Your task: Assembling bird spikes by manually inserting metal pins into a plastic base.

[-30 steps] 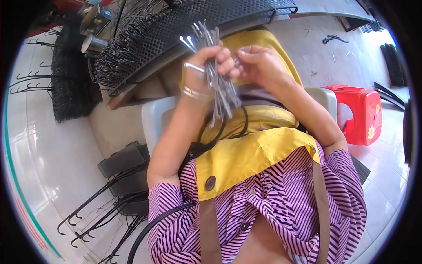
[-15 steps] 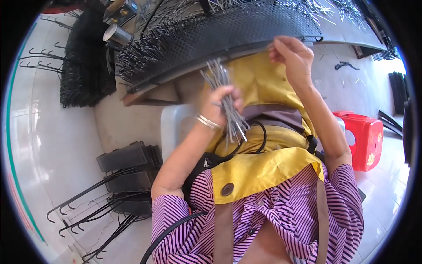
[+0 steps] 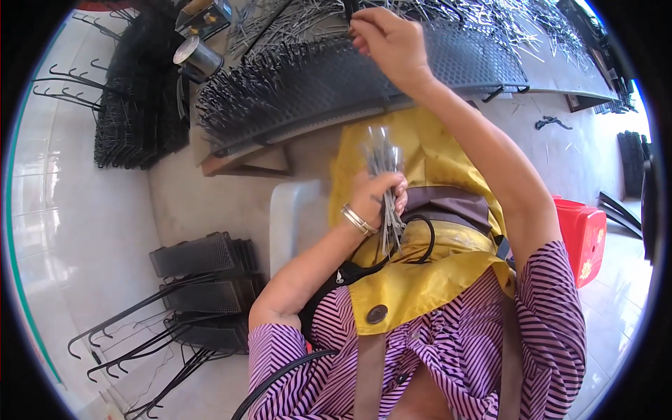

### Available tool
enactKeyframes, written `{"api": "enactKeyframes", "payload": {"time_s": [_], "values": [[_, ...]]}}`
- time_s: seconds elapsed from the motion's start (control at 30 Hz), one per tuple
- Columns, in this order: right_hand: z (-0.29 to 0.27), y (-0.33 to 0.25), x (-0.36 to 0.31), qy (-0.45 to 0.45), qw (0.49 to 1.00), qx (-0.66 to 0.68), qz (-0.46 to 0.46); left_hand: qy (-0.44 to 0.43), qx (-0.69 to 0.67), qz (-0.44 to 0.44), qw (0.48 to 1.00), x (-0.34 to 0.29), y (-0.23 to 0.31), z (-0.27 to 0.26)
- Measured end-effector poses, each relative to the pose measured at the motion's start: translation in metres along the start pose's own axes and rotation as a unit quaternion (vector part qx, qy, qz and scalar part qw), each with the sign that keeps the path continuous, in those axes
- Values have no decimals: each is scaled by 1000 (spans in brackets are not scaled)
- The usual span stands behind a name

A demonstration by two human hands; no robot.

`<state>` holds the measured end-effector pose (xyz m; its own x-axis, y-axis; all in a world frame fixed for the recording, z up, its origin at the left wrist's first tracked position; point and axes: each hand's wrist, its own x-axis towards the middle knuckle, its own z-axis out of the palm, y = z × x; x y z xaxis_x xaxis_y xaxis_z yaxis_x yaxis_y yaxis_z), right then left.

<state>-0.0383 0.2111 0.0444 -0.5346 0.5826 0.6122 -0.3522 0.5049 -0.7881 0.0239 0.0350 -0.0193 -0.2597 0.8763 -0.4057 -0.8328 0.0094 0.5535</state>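
Observation:
My left hand (image 3: 381, 198) is closed around a bundle of thin grey metal rods (image 3: 383, 155), held upright over my yellow apron (image 3: 437, 150). My right hand (image 3: 393, 43) reaches over a dark perforated metal panel (image 3: 455, 59). Its fingers are curled together beside an upright black piece (image 3: 351, 8) at the top edge; whether they grip it or a small part is hidden. Many dark rods (image 3: 262, 84) stand packed in the panel's left portion. The panel lies on a table (image 3: 245, 165) in front of me.
Loose metal rods (image 3: 518, 24) are scattered behind the panel. A metal can (image 3: 198, 59) stands at the table's left. Stacked black racks with hooked arms (image 3: 199, 283) lie at lower left, more (image 3: 136, 91) at upper left. A red stool (image 3: 582, 241) is at right.
My right hand has moved forward and left, from the panel's near edge to beyond its far side. My left hand with the rods has shifted a little right and nearer to me.

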Motion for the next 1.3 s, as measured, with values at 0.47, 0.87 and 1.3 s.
{"api": "enactKeyframes", "payload": {"time_s": [0.47, 0.87, 1.3], "values": [[29, 25, 16, -151, 923, -227, -272, 5, 17, 30, 999, -6, 8, 12], [-27, -13, -26, -144, 968, -206, 11, 26, 133, 64, 989, -9, 20, 3], [-51, 20, -156, -468, 801, -303, -218, 54, 25, 120, 991, -17, 47, 5]]}}
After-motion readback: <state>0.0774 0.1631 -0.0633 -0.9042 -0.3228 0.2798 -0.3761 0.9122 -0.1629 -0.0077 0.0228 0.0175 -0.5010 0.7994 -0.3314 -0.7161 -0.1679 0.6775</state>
